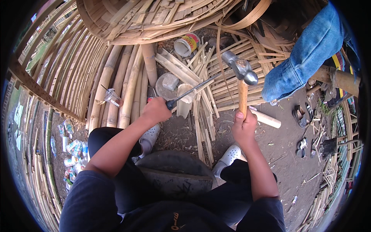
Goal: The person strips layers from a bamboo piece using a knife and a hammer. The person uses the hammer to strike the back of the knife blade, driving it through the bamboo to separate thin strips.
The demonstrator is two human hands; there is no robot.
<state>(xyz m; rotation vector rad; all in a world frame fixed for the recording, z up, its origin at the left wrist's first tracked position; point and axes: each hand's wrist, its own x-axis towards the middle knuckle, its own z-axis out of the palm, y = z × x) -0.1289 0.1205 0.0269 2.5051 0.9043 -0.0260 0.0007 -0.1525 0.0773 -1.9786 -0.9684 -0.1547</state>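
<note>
My left hand (156, 111) is closed round the black handle of a screwdriver-like tool with a long thin metal shaft (193, 89). The shaft slants up and right, towards the hammer; its tip is too small to make out. In my right hand (244, 125) a ball-peen hammer (242, 96) stands upright by its wooden handle, its steel head uppermost. Below the shaft lie split bamboo strips (203, 131) and a short cut bamboo piece (186, 94). A grey stone (170, 82) rests just beyond my left hand.
Woven bamboo basketry (154, 27) fills the far side, with a can (187, 45) under it. Bamboo poles (130, 96) and a plastic cup (113, 97) are at left, plastic bottles (77, 150) lower. A blue denim leg (305, 58) reaches in at right; sandals (301, 147) lie on the ground.
</note>
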